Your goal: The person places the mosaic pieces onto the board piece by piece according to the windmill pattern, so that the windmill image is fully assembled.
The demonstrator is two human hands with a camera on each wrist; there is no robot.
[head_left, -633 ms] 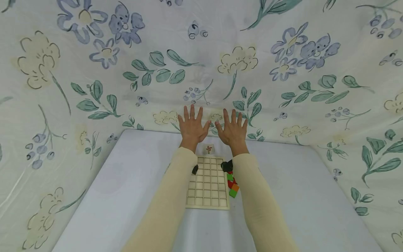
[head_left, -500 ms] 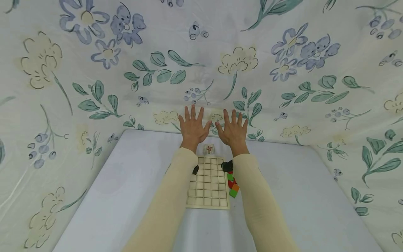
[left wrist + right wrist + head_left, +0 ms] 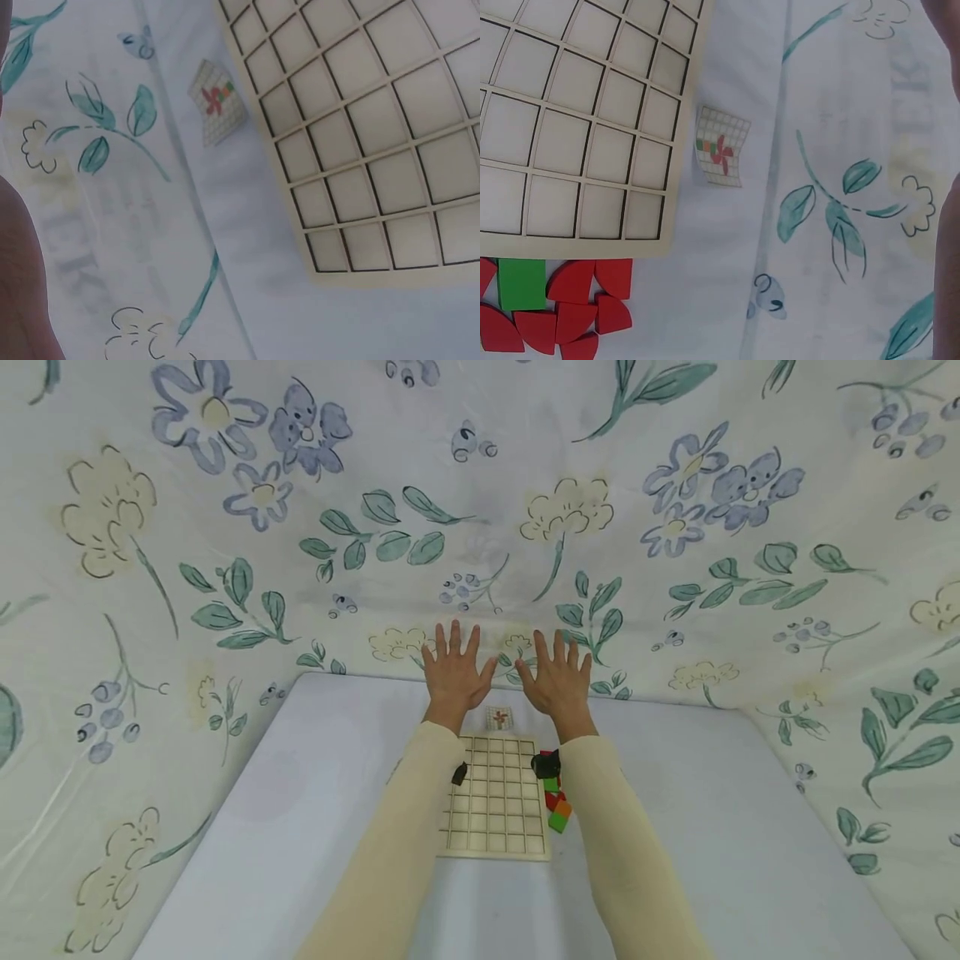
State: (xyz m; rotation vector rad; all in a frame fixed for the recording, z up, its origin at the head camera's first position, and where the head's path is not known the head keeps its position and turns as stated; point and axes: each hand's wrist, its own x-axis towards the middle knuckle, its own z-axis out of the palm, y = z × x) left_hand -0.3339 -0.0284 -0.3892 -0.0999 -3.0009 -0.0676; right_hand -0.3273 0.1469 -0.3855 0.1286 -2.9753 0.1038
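Board (image 3: 497,795) ridged into pale squares, card (image 3: 723,148) with red pinwheel shape, left grip (image 3: 453,675) and right grip (image 3: 557,683) each splayed apart

The white far backdrop (image 3: 517,452) carries blue, cream and green florals. The table (image 3: 300,777) is white, the gridded board (image 3: 497,800) pale cream, the right-side blocks (image 3: 558,818) red, green and orange.

Faint letters (image 3: 909,94), apparently "EK", blurred, on the flower-printed cloth (image 3: 832,97).

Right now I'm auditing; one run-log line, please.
left hand: fingers spread | right hand: fingers spread | grid board: visible cells bare | coloured blocks: beside board
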